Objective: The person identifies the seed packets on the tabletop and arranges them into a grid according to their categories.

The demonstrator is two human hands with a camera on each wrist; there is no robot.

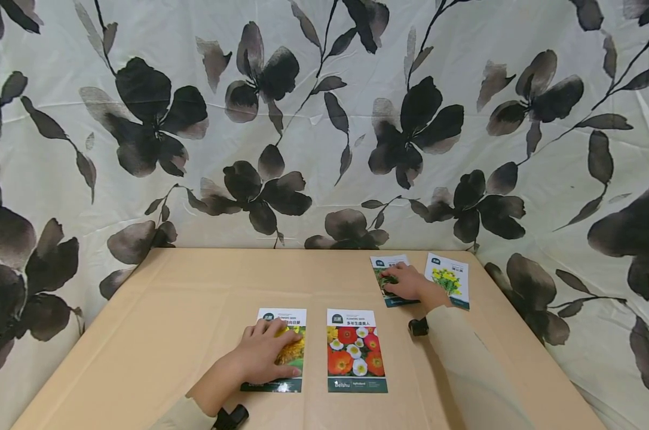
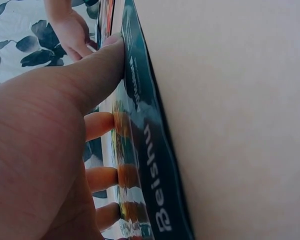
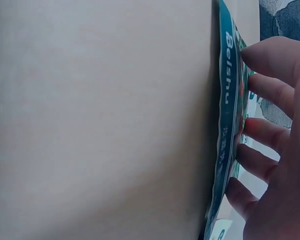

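Note:
A flower seed packet with a yellow picture (image 1: 293,357) lies front left of the table's middle. My left hand (image 1: 260,354) rests on it with fingers spread; in the left wrist view the thumb and fingertips touch its face, above the dark "Beishu" strip (image 2: 152,155). Farther back on the right, my right hand (image 1: 409,283) touches another seed packet (image 1: 386,261), covering much of its picture. In the right wrist view, extended fingertips press along that packet's face (image 3: 228,117). Between the hands, nearer the front, lies a packet with red, orange and white flowers (image 1: 355,352).
A packet with yellow blossoms (image 1: 446,276) lies at the back right, partly behind my right wrist. The tan table (image 1: 195,298) ends at a white cloth with dark flowers (image 1: 324,137), which hangs behind it and down its sides.

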